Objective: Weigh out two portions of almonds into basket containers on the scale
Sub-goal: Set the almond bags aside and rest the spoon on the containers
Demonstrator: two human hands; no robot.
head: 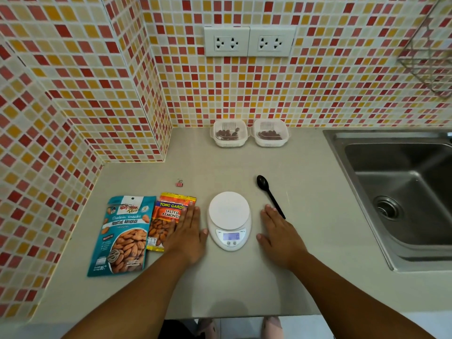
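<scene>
A white kitchen scale (pixel 229 220) sits mid-counter with nothing on its round platform; its display is lit. My left hand (pixel 188 232) lies flat on the counter left of it, partly over an orange salted almonds bag (pixel 168 214). My right hand (pixel 277 232) lies flat to the right of the scale, holding nothing. A teal roasted almonds bag (pixel 123 234) lies further left. Two white basket containers (pixel 229 133) (pixel 269 132) with almonds inside stand side by side at the back wall. A black spoon (pixel 269 193) lies beyond my right hand.
A steel sink (pixel 401 192) fills the right side. A small pink binder clip (pixel 179 183) lies behind the bags. Tiled walls close off the left and back, with power outlets (pixel 249 41) above the containers. A wire rack (pixel 430 57) hangs at upper right.
</scene>
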